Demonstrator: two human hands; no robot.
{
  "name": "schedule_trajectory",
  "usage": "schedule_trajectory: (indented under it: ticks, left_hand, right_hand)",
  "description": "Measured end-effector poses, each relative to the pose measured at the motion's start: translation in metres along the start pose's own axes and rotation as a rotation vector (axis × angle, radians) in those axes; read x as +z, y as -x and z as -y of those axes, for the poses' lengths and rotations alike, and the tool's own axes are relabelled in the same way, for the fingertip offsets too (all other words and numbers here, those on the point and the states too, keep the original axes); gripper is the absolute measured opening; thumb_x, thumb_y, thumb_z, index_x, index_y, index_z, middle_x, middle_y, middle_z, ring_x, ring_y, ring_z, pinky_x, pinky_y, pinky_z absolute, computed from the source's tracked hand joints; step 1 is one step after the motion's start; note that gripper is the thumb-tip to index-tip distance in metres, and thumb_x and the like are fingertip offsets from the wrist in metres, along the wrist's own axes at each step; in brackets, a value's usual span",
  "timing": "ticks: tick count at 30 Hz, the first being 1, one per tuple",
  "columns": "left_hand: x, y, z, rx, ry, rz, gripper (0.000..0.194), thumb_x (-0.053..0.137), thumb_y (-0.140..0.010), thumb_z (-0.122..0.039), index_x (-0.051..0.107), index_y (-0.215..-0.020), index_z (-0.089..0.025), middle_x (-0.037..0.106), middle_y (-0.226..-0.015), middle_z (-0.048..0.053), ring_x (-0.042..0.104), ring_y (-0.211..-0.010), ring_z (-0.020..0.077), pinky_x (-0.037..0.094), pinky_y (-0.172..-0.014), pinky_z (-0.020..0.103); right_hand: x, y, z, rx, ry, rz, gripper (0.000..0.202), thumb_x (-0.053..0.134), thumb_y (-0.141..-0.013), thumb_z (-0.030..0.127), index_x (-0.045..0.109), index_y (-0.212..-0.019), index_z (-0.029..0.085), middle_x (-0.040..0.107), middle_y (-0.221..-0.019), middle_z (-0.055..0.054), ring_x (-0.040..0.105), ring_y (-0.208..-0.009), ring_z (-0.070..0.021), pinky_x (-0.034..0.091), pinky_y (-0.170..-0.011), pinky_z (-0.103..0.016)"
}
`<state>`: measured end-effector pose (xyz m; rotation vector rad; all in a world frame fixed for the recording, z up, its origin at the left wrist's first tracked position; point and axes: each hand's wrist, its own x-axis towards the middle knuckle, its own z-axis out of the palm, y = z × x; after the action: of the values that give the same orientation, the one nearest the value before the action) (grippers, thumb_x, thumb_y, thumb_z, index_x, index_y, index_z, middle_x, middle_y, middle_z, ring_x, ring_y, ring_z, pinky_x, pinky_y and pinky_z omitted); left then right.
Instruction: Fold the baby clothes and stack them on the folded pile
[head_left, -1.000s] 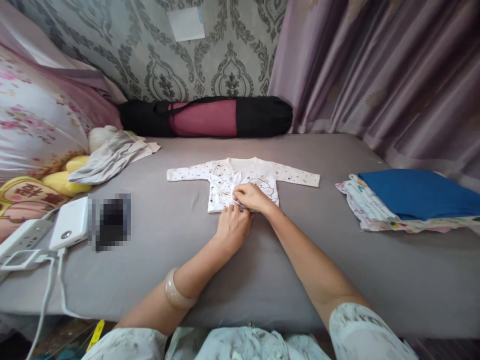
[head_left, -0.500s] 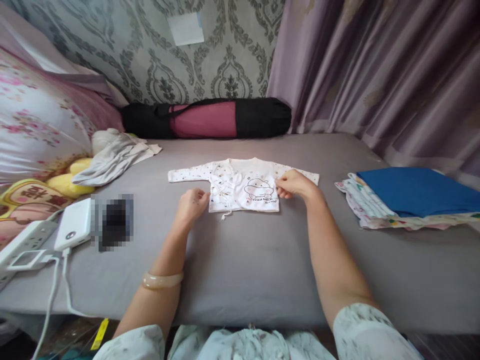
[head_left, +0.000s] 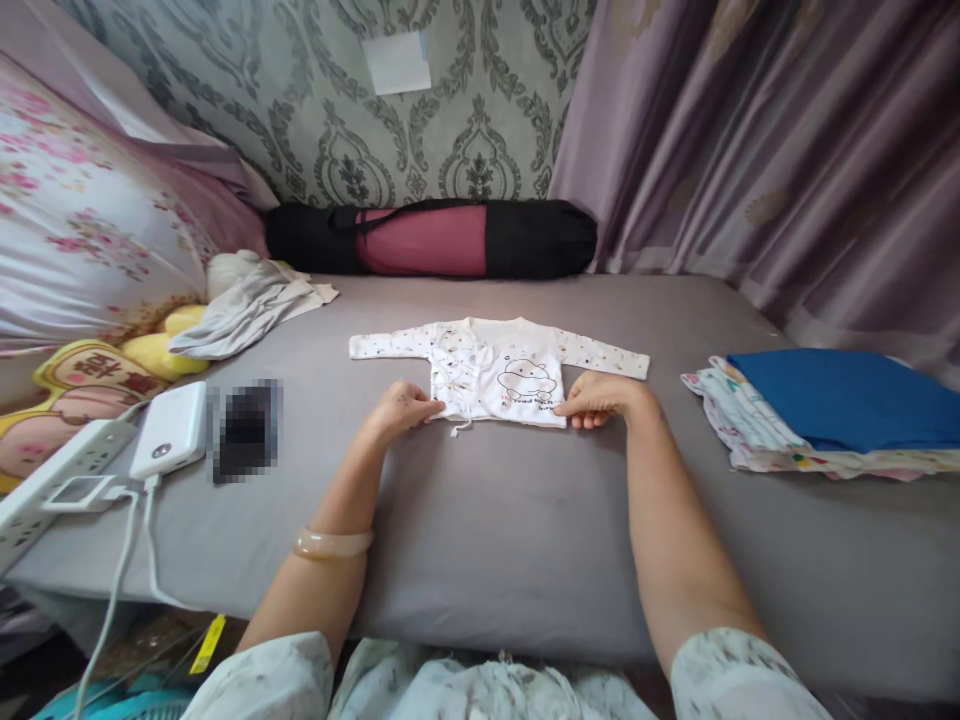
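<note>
- Grey cloth covers the big surface (head_left: 510,540), and the little shirt (head_left: 491,370) lies flat near the middle of it.
- Along the back, by the wall (head_left: 480,110), is a long bag (head_left: 420,240), black with a pink middle. It looks shut, so I can't tell what is in it.
- Off to the right is a pile of folded cloths (head_left: 765,430), with a blue cloth (head_left: 847,398) on top. It is well apart from the little shirt.
- Back to the little shirt: its arms stick out to both sides, and a funny round face is drawn on its front.
- Now the hands, which have just moved. A second ago they were close together at the front, by the strings. Then they went out to the two sides. Now the left hand (head_left: 409,408) is at one bottom corner and the right hand (head_left: 600,400) is at the other.
- Both hands are almost closed. Finger and thumb seem to pinch the cloth on each side, so to me the bottom edge looks held at both ends.
- One thin white string (head_left: 456,430) pokes out past that edge, between the hands and nearer the left one. Nobody is touching it now.
</note>
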<state>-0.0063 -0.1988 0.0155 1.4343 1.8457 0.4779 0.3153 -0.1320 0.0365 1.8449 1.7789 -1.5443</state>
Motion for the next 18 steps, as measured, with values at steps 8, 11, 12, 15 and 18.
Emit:
schedule_trajectory:
  ticks: [8,11,12,15,18]
  left_hand:
    - [-0.0075,0.0006,0.0008,-0.055,-0.031,-0.014,0.024,0.066,-0.062,-0.039,0.058,-0.057,-0.017,0.054,-0.048,-0.002,0.044,-0.048,0.0106,0.031,-0.050,0.023]
    - [-0.0073,-0.0024,0.0034,-0.070,-0.045,-0.002,0.023,0.066,-0.062,-0.038,0.058,-0.059,-0.017,0.056,-0.050,-0.001,0.044,-0.048,0.0109,0.031,-0.049,0.023]
    - [-0.0071,-0.0031,0.0038,-0.072,-0.050,0.001,0.023,0.067,-0.062,-0.038,0.058,-0.059,-0.017,0.057,-0.050,-0.001,0.044,-0.048,0.0109,0.031,-0.049,0.023]
    - [-0.0070,-0.0036,0.0036,-0.080,-0.063,0.007,0.022,0.067,-0.062,-0.037,0.059,-0.060,-0.017,0.058,-0.051,-0.001,0.046,-0.048,0.0112,0.032,-0.050,0.023]
    - [-0.0079,-0.0024,0.0027,-0.074,-0.058,0.022,0.021,0.067,-0.062,-0.037,0.059,-0.061,-0.018,0.059,-0.052,-0.001,0.047,-0.049,0.0115,0.034,-0.051,0.023]
  right_hand:
    - [0.0012,-0.0060,-0.0037,-0.024,0.119,-0.028,0.032,0.074,-0.074,0.032,0.055,-0.053,0.016,0.057,-0.048,0.003,0.044,-0.036,-0.0038,0.031,-0.037,-0.017]
    - [0.0003,-0.0064,-0.0048,-0.041,0.140,-0.030,0.030,0.072,-0.074,0.030,0.055,-0.054,0.016,0.057,-0.049,0.002,0.044,-0.037,-0.0041,0.030,-0.036,-0.017]
    - [0.0000,-0.0065,-0.0052,-0.042,0.145,-0.028,0.029,0.071,-0.074,0.029,0.055,-0.054,0.016,0.057,-0.050,0.002,0.045,-0.038,-0.0043,0.030,-0.036,-0.017]
    - [-0.0006,-0.0065,-0.0061,-0.042,0.153,-0.020,0.027,0.069,-0.075,0.027,0.056,-0.055,0.016,0.057,-0.050,0.002,0.045,-0.038,-0.0044,0.030,-0.037,-0.017]
    - [-0.0006,-0.0050,-0.0054,-0.037,0.152,-0.015,0.028,0.069,-0.076,0.027,0.056,-0.054,0.016,0.057,-0.050,0.002,0.044,-0.038,-0.0041,0.030,-0.037,-0.017]
